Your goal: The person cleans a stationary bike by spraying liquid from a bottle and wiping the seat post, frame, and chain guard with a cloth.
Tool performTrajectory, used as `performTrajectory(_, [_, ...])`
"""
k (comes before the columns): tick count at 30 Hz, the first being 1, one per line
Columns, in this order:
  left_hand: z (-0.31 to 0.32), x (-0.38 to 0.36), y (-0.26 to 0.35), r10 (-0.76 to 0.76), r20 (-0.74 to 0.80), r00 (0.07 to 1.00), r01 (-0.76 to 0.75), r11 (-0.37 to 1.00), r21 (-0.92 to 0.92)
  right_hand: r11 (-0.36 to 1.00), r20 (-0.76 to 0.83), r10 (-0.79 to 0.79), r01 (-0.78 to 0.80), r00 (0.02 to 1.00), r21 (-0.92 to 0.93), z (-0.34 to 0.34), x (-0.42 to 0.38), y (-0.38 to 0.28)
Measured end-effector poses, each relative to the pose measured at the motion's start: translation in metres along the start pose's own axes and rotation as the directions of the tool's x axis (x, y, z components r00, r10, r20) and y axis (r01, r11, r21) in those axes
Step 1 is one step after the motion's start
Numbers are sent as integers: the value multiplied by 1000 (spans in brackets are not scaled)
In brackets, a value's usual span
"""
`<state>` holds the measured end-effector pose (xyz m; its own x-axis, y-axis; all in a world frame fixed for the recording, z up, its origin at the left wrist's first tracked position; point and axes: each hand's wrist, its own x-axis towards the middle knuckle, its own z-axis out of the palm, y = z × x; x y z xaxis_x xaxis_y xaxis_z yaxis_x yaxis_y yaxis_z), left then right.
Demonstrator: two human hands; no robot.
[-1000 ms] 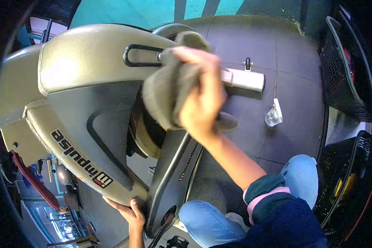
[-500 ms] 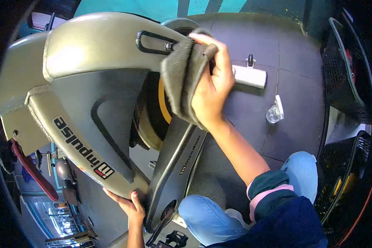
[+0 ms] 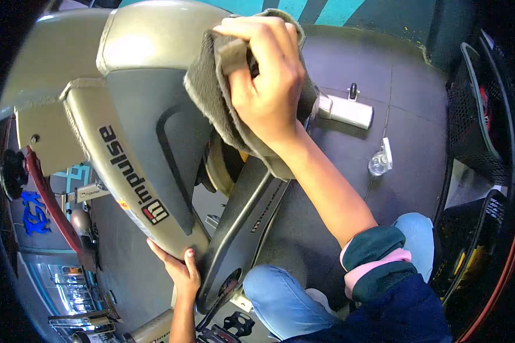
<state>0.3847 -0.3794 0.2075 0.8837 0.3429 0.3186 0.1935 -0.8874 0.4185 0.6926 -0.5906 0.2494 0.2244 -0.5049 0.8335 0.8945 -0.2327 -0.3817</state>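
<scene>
A spin bike (image 3: 154, 46) with a champagne-coloured frame and dark side panels fills the left and middle of the head view. My right hand (image 3: 269, 80) is closed around a bunched grey-brown cloth (image 3: 203, 91), pressed over the upper front of the frame by the flywheel, which it mostly hides. Lower down, my left hand (image 3: 181, 274) cups the lower end of the frame tube (image 3: 114, 151) marked "impulse", thumb on the near side. Its other fingers are partly hidden by the tube.
A spray bottle (image 3: 379, 163) lies on the dark floor right of the bike's front foot (image 3: 349, 110). Black mesh baskets (image 3: 460, 103) stand along the right side. A pedal (image 3: 238, 324) is near my bent knee (image 3: 286, 303). Other gym equipment (image 3: 51, 200) appears at left.
My right hand and the cloth have moved up and left over the bike's upper frame, covering the black loop handle there. The left hand keeps its place on the tube. The view has shifted slightly.
</scene>
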Motion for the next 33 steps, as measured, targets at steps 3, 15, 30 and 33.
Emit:
performTrajectory(3, [0, 0, -1, 2, 13, 1000, -2, 1000, -13, 997, 20, -52, 53, 998, -61, 4, -9, -1])
performTrajectory(15, [-3, 2, -1, 20, 25, 999, -20, 1000, -15, 927, -24, 375, -375, 927, 35, -47, -64, -9])
performTrajectory(30, [0, 0, -14, 58, 54, 997, -56, 998, -23, 980, 522, -197, 172, 830, 97, 22, -85, -95])
performTrajectory(33, [-1, 3, -10, 103, 52, 993, -104, 995, 8, 952, 573, -200, 297, 795, -79, 28, -43, -90])
